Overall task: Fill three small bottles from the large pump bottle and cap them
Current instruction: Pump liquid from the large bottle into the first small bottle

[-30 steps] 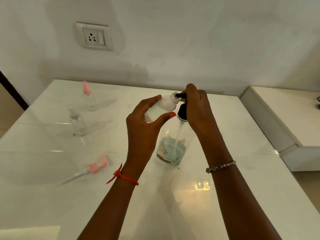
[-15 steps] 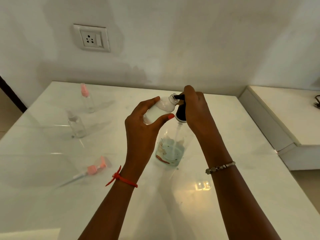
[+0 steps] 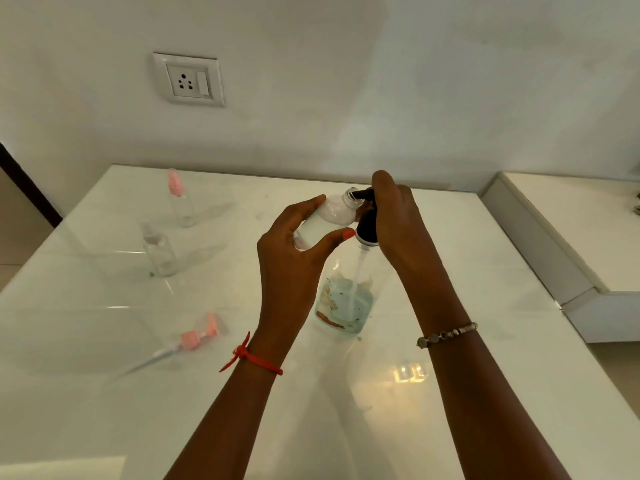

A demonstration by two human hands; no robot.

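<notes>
My left hand (image 3: 294, 258) grips a small clear bottle (image 3: 329, 218) tilted with its open neck at the black nozzle of the large pump bottle (image 3: 348, 299). White liquid fills most of the small bottle. My right hand (image 3: 394, 220) covers and holds the black pump head (image 3: 367, 226). The large clear bottle stands on the table with a little liquid at its bottom. A small bottle with a pink cap (image 3: 180, 199) stands at the far left. Nearer stands a second small bottle (image 3: 159, 249), clear. A loose pink spray cap (image 3: 197, 336) with its tube lies at the front left.
The white glossy table (image 3: 485, 341) meets the wall at the back, where a socket (image 3: 188, 79) is mounted. A lower white ledge (image 3: 588, 244) runs along the right side. A dark strip (image 3: 24, 188) is at the far left.
Both hands and the bottles stay nearly in place. The view shifted slightly.
</notes>
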